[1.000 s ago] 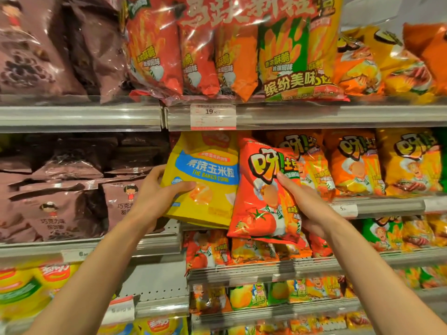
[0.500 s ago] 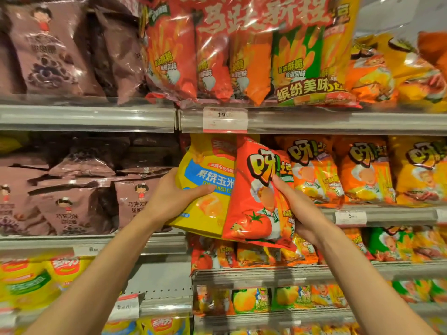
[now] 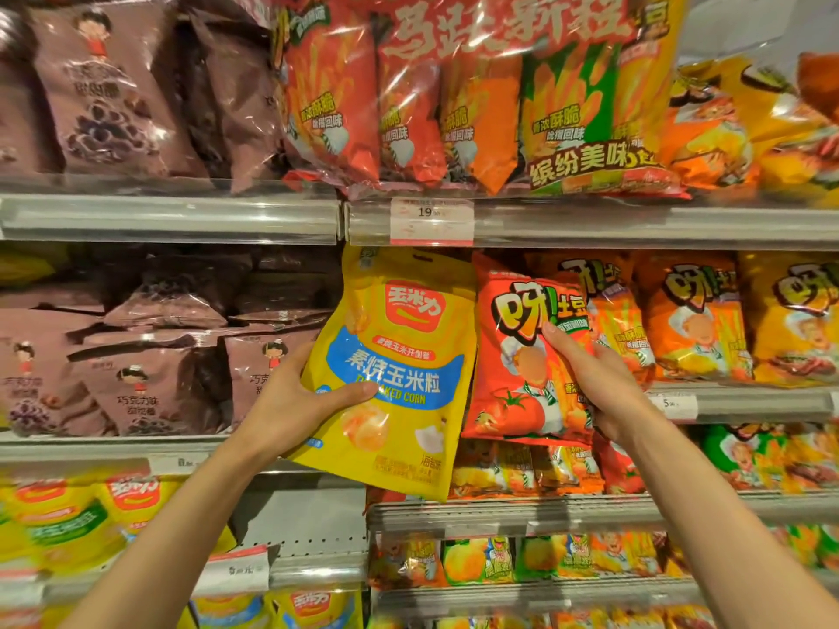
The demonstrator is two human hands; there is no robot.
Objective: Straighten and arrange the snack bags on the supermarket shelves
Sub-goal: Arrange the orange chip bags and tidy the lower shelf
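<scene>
My left hand (image 3: pixel 299 401) grips a yellow baked-corn bag (image 3: pixel 399 356) by its left edge, thumb across the blue band. The bag is tilted and held in front of the middle shelf. Beside it my right hand (image 3: pixel 594 383) holds a red tomato-flavour potato-stick bag (image 3: pixel 513 356) by its right side, upright, at the left end of a row of similar orange and yellow bags (image 3: pixel 694 320). The two held bags sit side by side, edges almost touching.
Brown chocolate snack bags (image 3: pixel 150 379) fill the shelves to the left. A large multi-pack (image 3: pixel 476 93) sits on the top shelf above a price tag (image 3: pixel 431 220). Lower shelves (image 3: pixel 590 510) carry small snack packs and yellow bags (image 3: pixel 68 519).
The yellow bag has come out from behind the red bag and now shows in full. The red bag has shifted right and stands straighter. The view has moved closer.
</scene>
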